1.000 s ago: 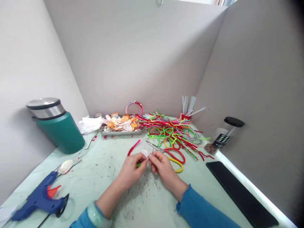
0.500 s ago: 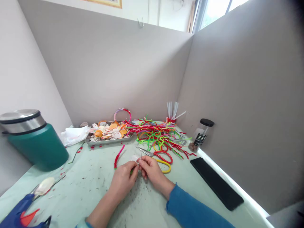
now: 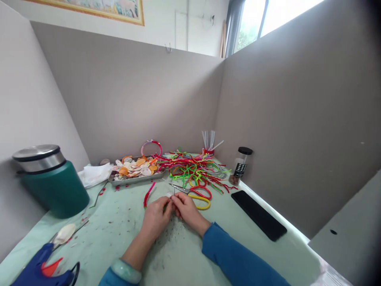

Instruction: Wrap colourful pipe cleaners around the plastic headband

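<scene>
left hand (image 3: 157, 213) and right hand (image 3: 185, 207) near together, fingertips pinched on a thin pale wire (image 3: 174, 191), scissors (image 3: 190, 191) just beyond

Bright daylight enters through a window (image 3: 253, 24) beyond and to the right of the fingers (image 3: 172, 200), its panes washed out white. Soft shadow falls across the grey partition (image 3: 133, 87) behind them — the right-hand panel is dimmer. Wide-angle stretching bends the edges; a dark blur fills the far right — fingertip detail is soft.
</scene>
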The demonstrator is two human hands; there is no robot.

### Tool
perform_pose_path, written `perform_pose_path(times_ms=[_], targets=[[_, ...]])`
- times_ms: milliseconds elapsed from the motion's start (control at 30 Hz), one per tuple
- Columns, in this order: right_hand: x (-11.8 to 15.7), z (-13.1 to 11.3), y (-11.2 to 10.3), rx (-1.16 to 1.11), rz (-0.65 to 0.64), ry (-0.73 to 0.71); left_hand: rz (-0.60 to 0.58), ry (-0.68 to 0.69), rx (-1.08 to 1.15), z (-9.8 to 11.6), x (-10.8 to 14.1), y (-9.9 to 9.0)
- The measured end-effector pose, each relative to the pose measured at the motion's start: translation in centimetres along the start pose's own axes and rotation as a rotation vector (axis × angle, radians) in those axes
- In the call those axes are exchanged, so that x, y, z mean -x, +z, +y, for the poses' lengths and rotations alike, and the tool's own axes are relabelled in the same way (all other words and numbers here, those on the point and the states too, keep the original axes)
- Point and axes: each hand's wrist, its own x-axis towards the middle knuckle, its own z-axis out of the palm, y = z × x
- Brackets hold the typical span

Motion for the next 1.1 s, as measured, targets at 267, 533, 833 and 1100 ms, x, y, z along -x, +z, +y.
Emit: perform_pose_path(times_ms=[267, 533, 833, 1100], targets=[[-0.3, 0.4, 0.0, -0.053, 0.01, -0.016, -0.052, -0.066, 0.286, -0.3, -0.2, 0.1], [-0.4, 0.5, -0.1, -0.044, 0.002, -0.001, -0.04, -0.031, 0.28, -0.8, -0.2, 0.6], [-0.6, 0.7, 0.1, 0.027, 0.016, 0.001, -0.033, -0.125, -0.108, -0.1, -0.1, 1.0], [-0.5, 0.9, 0.0, 0.078, 0.041, 0.018, 0.007, -0.118, -0.312, -0.1, -0.2, 1.2]])
